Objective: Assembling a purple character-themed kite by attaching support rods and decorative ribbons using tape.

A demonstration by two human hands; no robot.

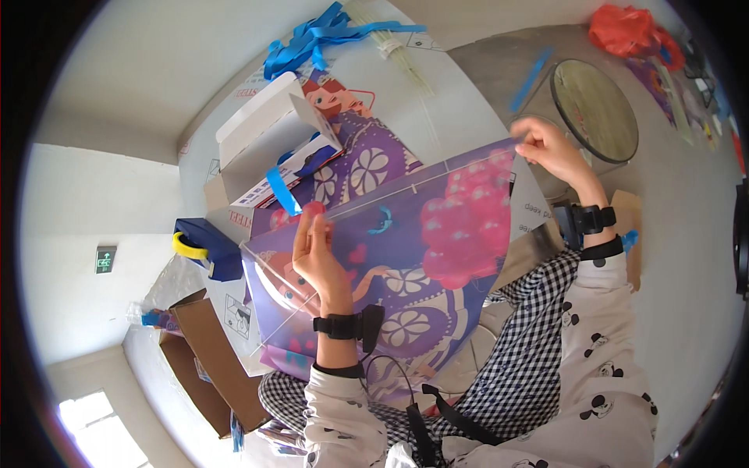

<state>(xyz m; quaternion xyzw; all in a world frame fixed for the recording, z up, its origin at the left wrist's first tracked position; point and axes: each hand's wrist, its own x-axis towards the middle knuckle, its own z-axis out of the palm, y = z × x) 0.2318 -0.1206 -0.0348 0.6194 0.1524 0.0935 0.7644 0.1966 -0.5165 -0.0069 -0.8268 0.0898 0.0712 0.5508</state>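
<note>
A purple printed kite sheet (pixel 476 226) with a cartoon figure and pink balloon shapes lies across my lap and the table edge. Thin white rods (pixel 416 187) run along its far edge and its left side. My right hand (pixel 546 148) pinches the sheet's far right corner, raising it. Over the left part of the sheet, my left hand (pixel 316 253) has its fingertips together near the far edge, by a small red spot; what they grip is unclear. A strip of blue tape (pixel 282 192) hangs from the white open box (pixel 269 132) just beyond my left fingertips.
More printed sheets (pixel 367 160) lie under the box. Blue ribbon strips (pixel 312 39) and a bundle of thin rods (pixel 394 54) lie at the back. A tape dispenser (pixel 214 248) and cardboard box (pixel 214 359) stand left; a round stool (pixel 594 109) and red bag (pixel 624 31) are right.
</note>
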